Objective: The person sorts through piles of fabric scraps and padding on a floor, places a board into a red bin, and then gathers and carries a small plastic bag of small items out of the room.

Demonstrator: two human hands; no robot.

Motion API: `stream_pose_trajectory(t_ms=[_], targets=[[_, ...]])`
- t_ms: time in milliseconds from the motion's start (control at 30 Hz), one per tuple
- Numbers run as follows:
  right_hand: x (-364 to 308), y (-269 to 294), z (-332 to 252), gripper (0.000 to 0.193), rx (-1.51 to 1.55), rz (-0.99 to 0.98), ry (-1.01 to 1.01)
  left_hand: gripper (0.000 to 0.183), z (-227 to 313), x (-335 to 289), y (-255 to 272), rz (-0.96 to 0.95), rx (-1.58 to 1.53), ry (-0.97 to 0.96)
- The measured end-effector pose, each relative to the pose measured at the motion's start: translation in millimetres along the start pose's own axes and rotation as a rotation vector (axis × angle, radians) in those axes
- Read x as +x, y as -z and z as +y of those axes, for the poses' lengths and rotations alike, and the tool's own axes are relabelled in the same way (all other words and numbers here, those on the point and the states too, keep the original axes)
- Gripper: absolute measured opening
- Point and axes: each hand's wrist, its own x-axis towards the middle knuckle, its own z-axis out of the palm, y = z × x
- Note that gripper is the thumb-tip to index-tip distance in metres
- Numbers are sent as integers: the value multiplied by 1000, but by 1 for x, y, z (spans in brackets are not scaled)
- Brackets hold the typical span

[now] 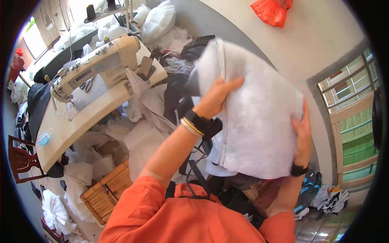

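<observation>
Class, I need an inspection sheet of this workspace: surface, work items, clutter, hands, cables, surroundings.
Surface: pale table carrying a sewing machine and blue face mask.
Work items: white padded cloth, held up.
Clutter: white fabric heaped beside the table; clothes piled at right.
Hands: left hand and right hand hold the cloth at opposite sides.
Cables: black cords near the person's chest; ends unclear.
Surroundings: red bag against the wall, barred window.
</observation>
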Motion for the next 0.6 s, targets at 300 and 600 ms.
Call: stream_pose_trajectory(t_ms=[300,600], targets=[[-115,78,230,67,-391,-70,-522,38,-234,-84,130,145,226,492],[-87,67,-8,49,-337,68,-261,45,-173,-84,69,66,356,476]])
